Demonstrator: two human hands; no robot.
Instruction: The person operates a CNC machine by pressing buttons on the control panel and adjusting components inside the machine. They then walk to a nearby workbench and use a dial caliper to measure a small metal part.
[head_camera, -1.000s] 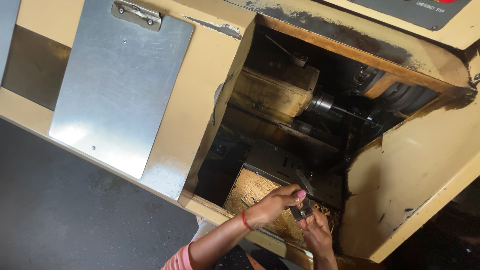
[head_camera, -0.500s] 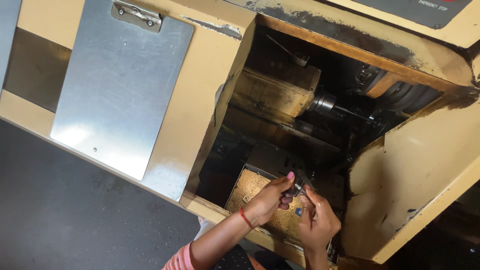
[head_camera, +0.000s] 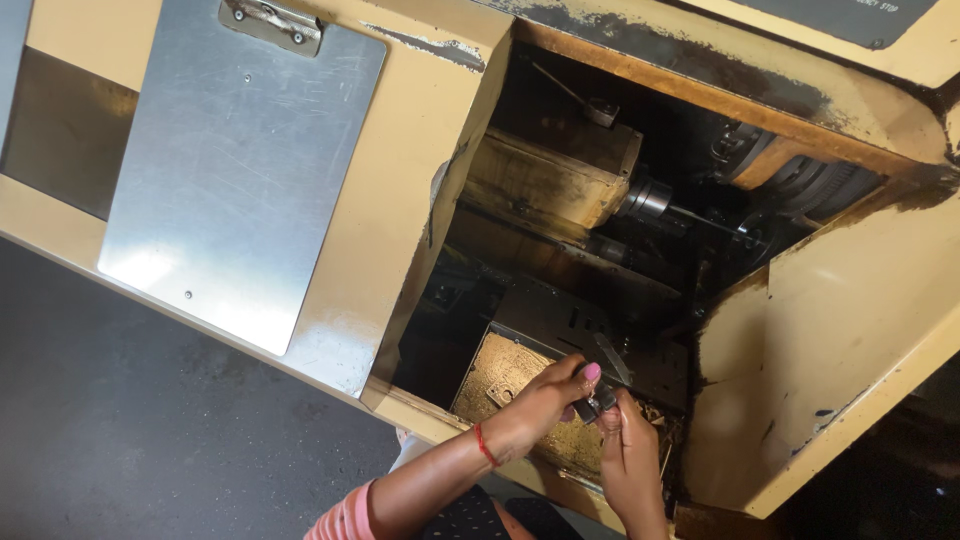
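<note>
Small grey metal tool (head_camera: 602, 385) sits pinched between two hands inside the open bay of a worn cream-painted machine (head_camera: 420, 180). On the left of the machine's front is a dull steel panel (head_camera: 235, 165) with a latch at its top. Next comes the left hand (head_camera: 545, 405), a red thread at its wrist, fingers curled closed around the tool's lower end. Just beside it, touching, the right hand (head_camera: 632, 455) grips the same tool from below. Under both lies a brass-coloured plate (head_camera: 510, 375); above them, a dark spindle (head_camera: 650, 197)
</note>
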